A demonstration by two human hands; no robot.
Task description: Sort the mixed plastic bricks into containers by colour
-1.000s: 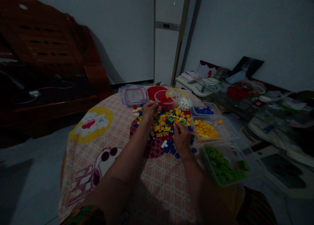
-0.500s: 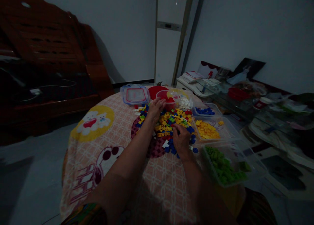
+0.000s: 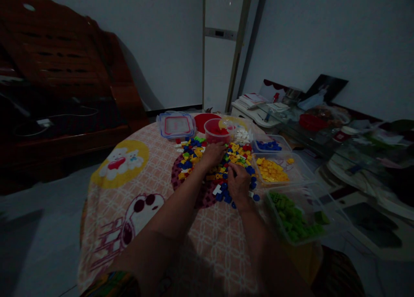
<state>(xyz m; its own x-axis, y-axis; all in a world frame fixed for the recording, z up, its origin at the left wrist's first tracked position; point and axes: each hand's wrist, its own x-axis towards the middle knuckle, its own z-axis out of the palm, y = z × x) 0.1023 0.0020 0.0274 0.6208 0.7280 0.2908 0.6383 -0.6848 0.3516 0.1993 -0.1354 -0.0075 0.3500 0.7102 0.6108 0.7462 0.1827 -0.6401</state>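
**Your left hand and right hand are both at the loose heap of small multicoloured plastic bricks**

Your left hand is palm down over the middle of the heap, fingers bent; whether they grasp a brick, you cannot tell from here. Your right hand is curled at the heap's right side, thumb and forefinger close together; what they hold, if anything, is too small to make out.

Beneath lies the rounded table, under a pink-and-white patterned cloth. The heap sits between the table's centre and its far edge.

Along the table's right edge you have three clear rectangular plastic containers. Nearest you is the largest container, with green bricks; beyond it, the middle container, with yellow bricks; farthest, the smaller container, with blue bricks.

By the far edge, left of centre, lies a clear rectangular plastic piece with a blue border. To its right stands a round clear plastic tub with red bricks.

Smallest, on the heap's near side, are loose blue pieces and one white angular piece.
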